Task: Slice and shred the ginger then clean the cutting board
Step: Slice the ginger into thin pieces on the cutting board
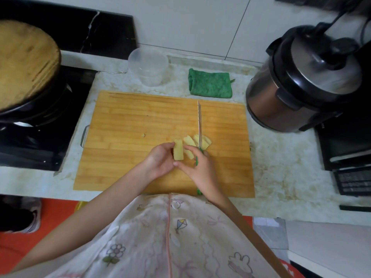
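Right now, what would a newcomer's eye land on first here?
On the cutting board, the left hand holds a ginger chunk while the right hand grips a green-handled knife among fanned ginger slices. Behind the board lie a green cloth and a clear tub.

Over cutting board [130,121], left hand [160,160] holds ginger [178,152], right hand [201,169] grips knife [199,121].

Home kitchen; stove [40,125], rice cooker [301,81]
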Tool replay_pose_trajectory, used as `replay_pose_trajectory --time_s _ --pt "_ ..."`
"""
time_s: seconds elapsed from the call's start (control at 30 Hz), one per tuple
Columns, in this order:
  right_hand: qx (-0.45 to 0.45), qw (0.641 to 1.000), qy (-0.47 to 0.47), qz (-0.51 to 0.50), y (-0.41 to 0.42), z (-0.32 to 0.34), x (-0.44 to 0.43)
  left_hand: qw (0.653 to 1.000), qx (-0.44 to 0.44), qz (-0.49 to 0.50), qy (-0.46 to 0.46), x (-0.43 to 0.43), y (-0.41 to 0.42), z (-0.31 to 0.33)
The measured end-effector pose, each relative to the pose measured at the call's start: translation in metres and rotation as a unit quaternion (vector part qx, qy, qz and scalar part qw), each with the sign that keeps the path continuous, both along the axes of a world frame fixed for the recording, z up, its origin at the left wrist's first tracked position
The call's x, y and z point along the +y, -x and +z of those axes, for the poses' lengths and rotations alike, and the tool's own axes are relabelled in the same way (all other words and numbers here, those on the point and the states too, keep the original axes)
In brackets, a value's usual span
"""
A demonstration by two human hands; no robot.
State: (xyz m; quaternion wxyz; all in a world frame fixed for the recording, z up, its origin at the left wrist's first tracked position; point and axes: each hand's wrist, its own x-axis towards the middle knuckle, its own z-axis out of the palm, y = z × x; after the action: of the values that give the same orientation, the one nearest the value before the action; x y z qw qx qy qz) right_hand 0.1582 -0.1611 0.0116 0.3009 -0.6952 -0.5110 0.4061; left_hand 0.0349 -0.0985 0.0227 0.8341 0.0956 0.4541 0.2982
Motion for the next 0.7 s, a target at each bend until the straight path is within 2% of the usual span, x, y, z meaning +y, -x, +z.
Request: replay_pose_trajectory --time_s 0.17,0.33,0.53,0.6,0.7 --pt "-0.007 1.000 0.001 -0.020 0.002 -0.008 0.003 0.987 0.102 -0.040 -0.119 -0.006 0.003 -0.011" --pt "-0.010 0.999 -0.021 -0.022 0.001 -0.014 0.003 0.949 0.206 -0.023 -0.238 -0.013 0.006 -0.015" --pt "0.035 0.998 -0.041 -0.015 -0.002 -0.013 0.001 0.912 0.270 -0.025 -0.307 -0.013 0.008 -0.009" --pt "0.059 0.997 -0.042 -0.025 -0.001 -0.011 -0.001 0.894 0.307 -0.036 -0.325 -0.012 0.011 -0.011" --pt "0.074 0.996 -0.043 -0.033 -0.002 -0.009 -0.005 0.846 0.363 -0.058 -0.386 -0.013 0.015 -0.011"
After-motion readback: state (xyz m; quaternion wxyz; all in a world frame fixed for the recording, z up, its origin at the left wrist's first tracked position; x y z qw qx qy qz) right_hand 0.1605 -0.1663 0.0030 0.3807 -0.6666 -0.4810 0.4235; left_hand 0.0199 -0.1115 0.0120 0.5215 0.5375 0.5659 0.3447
